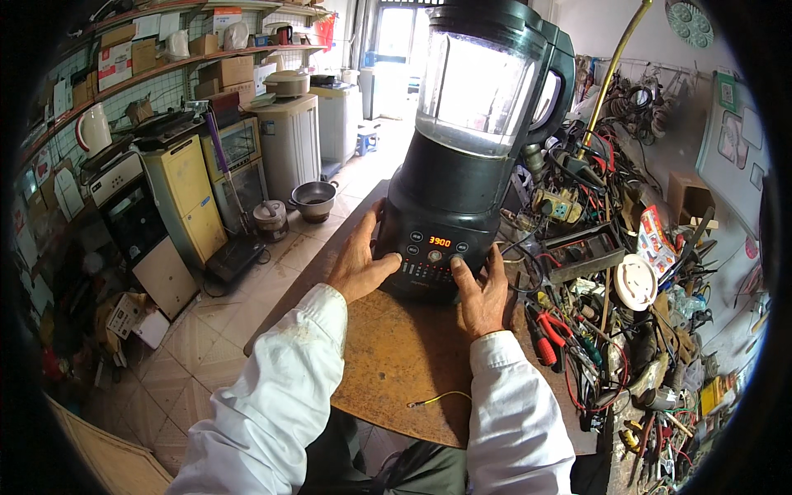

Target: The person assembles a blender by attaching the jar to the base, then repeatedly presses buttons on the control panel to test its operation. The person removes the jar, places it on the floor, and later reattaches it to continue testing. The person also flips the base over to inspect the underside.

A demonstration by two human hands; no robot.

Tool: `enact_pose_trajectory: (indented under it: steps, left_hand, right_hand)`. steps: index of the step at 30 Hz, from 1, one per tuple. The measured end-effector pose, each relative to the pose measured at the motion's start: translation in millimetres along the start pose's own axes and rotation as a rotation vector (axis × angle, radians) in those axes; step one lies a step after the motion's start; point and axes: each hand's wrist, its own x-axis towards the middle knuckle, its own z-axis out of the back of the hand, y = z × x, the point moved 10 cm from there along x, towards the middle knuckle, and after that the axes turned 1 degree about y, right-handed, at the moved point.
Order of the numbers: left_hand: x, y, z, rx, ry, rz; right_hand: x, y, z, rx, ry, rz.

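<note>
The blender [450,169] stood on the table [396,351], the left hand [361,268] and right hand [483,293] gripping opposite sides of its base [441,210], thumbs by the lit panel [435,254]. I thought a stray thumb could press a button, or an uneven push tip it.

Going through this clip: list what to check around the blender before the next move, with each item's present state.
1. Left hand touching the blender base: ok, on its left side.
2. Right hand touching the base: ok, on its right side.
3. Display lit: ok, orange digits show.
4. Jug on the base: ok.
5. Lid locked: cannot tell.
6. Table free of loose wire: not ok, a yellow wire lies near its front edge.
</note>
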Motion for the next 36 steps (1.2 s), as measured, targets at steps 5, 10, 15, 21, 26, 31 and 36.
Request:
enact_pose_trajectory:
  steps: [5,10,15,21,26,31,36]
  left_hand:
    - [-0.5,-0.5,1.5,0.057,-0.007,0.008]
    - [1.5,1.0,-1.4,0.035,-0.007,-0.011]
    - [0.2,2.3,-0.3,0.021,-0.018,-0.016]
    - [0.2,-3.6,-0.3,0.041,-0.004,0.008]
    - [0.2,-5.2,-0.5,0.051,-0.002,-0.009]
    - [0.0,-2.2,2.1,0.107,-0.01,0.002]
    - [-1.5,12.0,-0.5,0.031,0.004,0.071]
  right_hand:
    - [-0.5,9.0,-0.8,-0.032,0.01,0.014]
    - [-0.2,4.9,-1.4,0.056,0.013,0.0]
    - [0.3,3.2,0.1,0.018,0.006,0.002]
    - [0.8,1.6,1.2,-0.027,-0.011,0.034]
    - [0.2,-2.1,4.2,-0.05,-0.024,0.002]
    - [-0.1,-0.6,0.7,0.006,-0.003,-0.007]
    - [1.8,-6.8,1.5,0.005,-0.004,0.028]
